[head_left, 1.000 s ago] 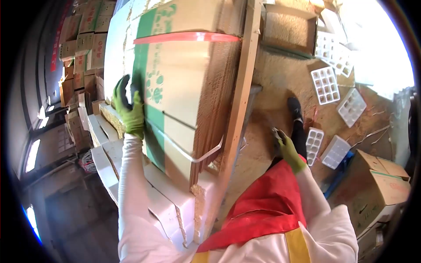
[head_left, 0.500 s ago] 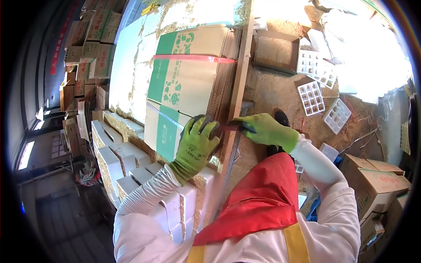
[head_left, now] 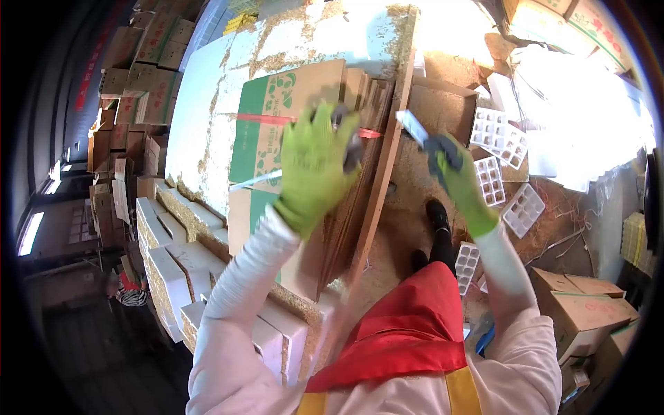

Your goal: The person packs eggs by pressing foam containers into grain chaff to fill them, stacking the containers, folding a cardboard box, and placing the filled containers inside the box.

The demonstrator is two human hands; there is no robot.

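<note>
The left hand [head_left: 317,166], fingers spread and blurred, is over the stack of flattened cartons [head_left: 259,155]; its grip cannot be determined. The right hand [head_left: 458,181], apart from the left, is closed around a knife [head_left: 413,128]. A red strap [head_left: 266,119] passes beneath the left fingertips; white trays [head_left: 523,211] lie beyond the right hand.

Matt brown-and-green cardboard sheets [head_left: 258,153] are being crossed by a flat, smooth red plastic strap [head_left: 263,119].
</note>
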